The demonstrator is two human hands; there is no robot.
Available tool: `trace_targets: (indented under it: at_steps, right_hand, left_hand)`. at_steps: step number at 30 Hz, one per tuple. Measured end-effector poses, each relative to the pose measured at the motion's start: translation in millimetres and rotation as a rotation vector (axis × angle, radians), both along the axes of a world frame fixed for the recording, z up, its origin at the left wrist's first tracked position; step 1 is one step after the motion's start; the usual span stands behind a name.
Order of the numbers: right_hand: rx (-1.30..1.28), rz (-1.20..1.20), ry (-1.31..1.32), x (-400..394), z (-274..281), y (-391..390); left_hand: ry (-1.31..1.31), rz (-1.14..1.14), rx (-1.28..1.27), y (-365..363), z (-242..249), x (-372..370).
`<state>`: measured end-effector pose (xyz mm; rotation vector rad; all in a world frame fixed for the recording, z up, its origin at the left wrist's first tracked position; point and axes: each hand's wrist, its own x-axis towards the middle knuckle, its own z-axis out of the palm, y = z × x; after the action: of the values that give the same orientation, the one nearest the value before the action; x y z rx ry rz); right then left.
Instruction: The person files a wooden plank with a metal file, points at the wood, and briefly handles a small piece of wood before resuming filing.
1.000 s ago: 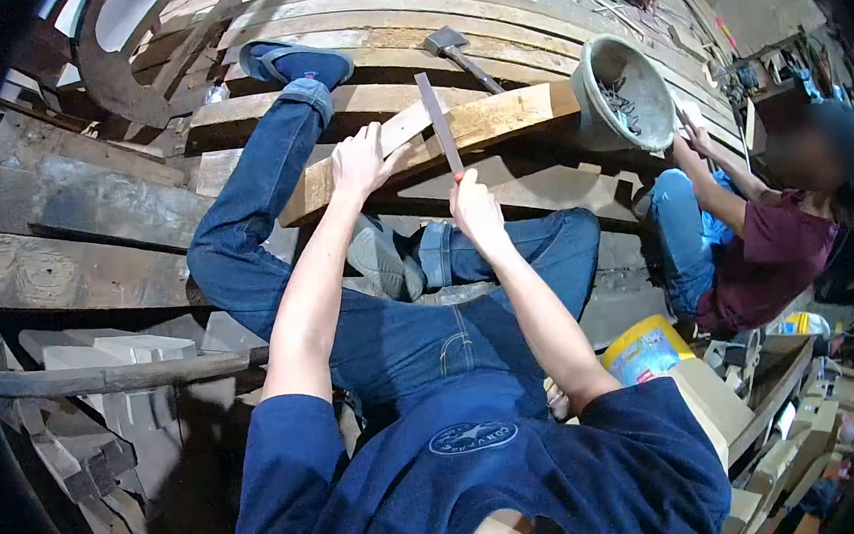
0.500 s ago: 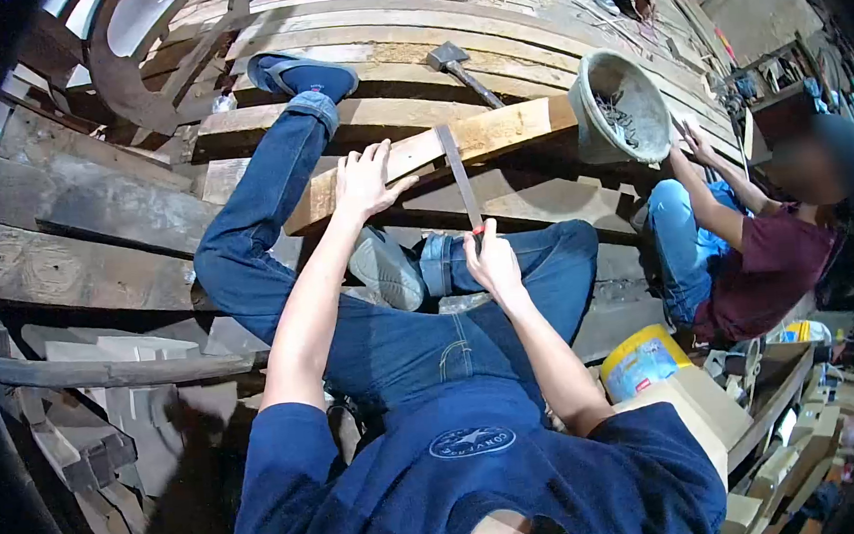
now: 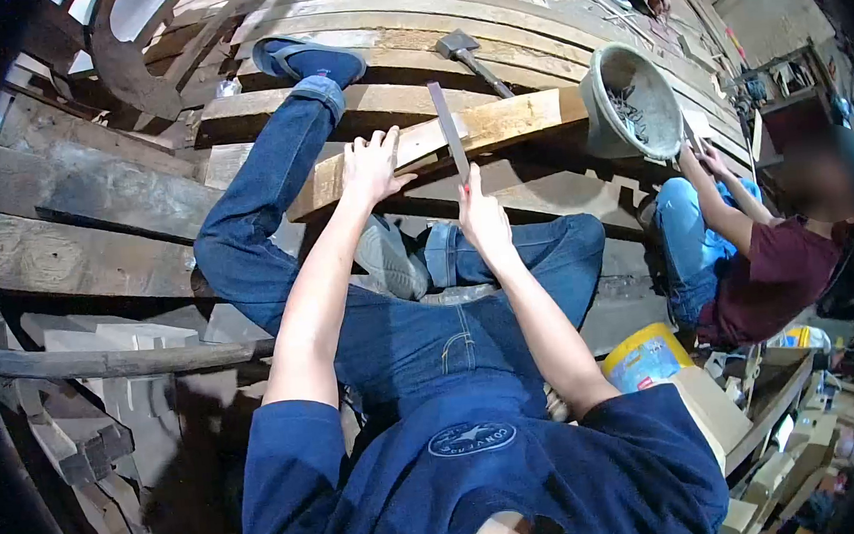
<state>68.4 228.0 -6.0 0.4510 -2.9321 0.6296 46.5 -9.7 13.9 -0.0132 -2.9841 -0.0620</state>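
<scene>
A long wooden beam (image 3: 511,120) lies crosswise in front of me, with a paler cut face toward its middle. My left hand (image 3: 372,167) rests over the beam's left part, fingers stretched across the top and thumb out to the side. In my right hand (image 3: 484,218) is a flat metal file (image 3: 448,130), gripped by its handle, a bit of red showing at the fist. The file's blade points away from me and crosses the near edge of the beam, its tip reaching past the far side.
A grey bucket (image 3: 633,102) holding nails stands at the beam's right end. Beyond the beam, a hammer (image 3: 471,63) lies on planks (image 3: 358,21). At right sits another person (image 3: 768,265), near a yellow-rimmed tub (image 3: 645,355). Wood offcuts (image 3: 141,390) are piled at left.
My right hand has pushed the file forward, away from me, so its tip now extends farther past the beam. The left hand stays on the wood.
</scene>
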Motion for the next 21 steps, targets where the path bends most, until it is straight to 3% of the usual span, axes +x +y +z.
trace_targets:
  at_steps: [2, 3, 6, 13, 18, 21]
  right_hand:
    - [0.025, 0.009, 0.06, 30, -19, 22]
    - [-0.005, 0.01, -0.091, 42, -15, 31]
    - [-0.036, -0.012, -0.108, 47, -19, 26]
    - [0.078, -0.005, 0.037, -21, -2, -21]
    - [0.024, -0.042, -0.05, 41, -13, 16]
    - [0.137, -0.067, -0.087, 65, -15, 25]
  left_hand:
    - [0.007, -0.001, 0.01, 1, -1, 1]
    - [0.011, -0.003, 0.008, 0, -1, 1]
    - [0.032, 0.0, 0.017, 2, -1, 3]
    - [-0.022, 0.004, 0.039, 0, -1, -2]
    - [-0.019, 0.003, 0.041, -2, -3, -1]
    - [0.005, -0.007, 0.042, -2, -3, -2]
